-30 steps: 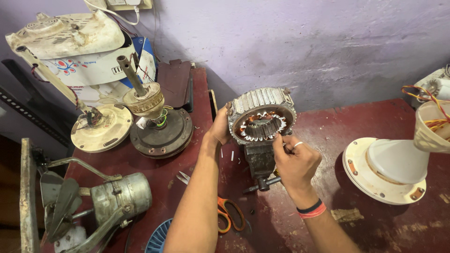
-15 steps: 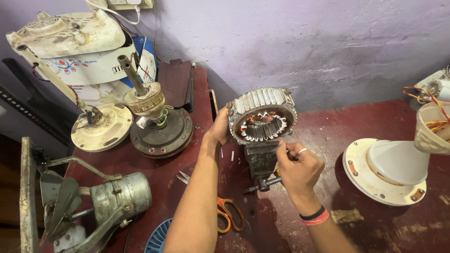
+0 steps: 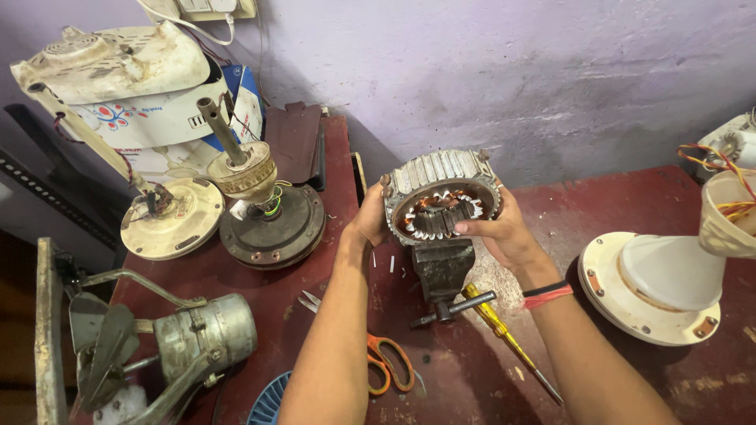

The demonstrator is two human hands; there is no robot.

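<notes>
The fingers of the right hand (image 3: 508, 236) are wrapped on the right side of the motor stator (image 3: 441, 201), and the thumb lies across its open front, near the copper windings. The left hand (image 3: 368, 224) presses its palm and curled fingers against the left side of the ring; its fingertips are hidden behind the metal, so I cannot tell how they are spread. The stator stands upright between both hands, on top of a small dark bench vise (image 3: 442, 271), on the red-brown table (image 3: 630, 378).

The ring is made of stacked steel plates, so I judge it heavy and stiff, with ribbed outer sides that give a good hold. The thin copper wire inside looks easy to damage, so the outer rim is the better place for holding.

A yellow screwdriver (image 3: 504, 330) lies just beside the vise handle, orange scissors (image 3: 386, 362) lie near the left forearm, and a white fan base (image 3: 654, 283) stands to the right
</notes>
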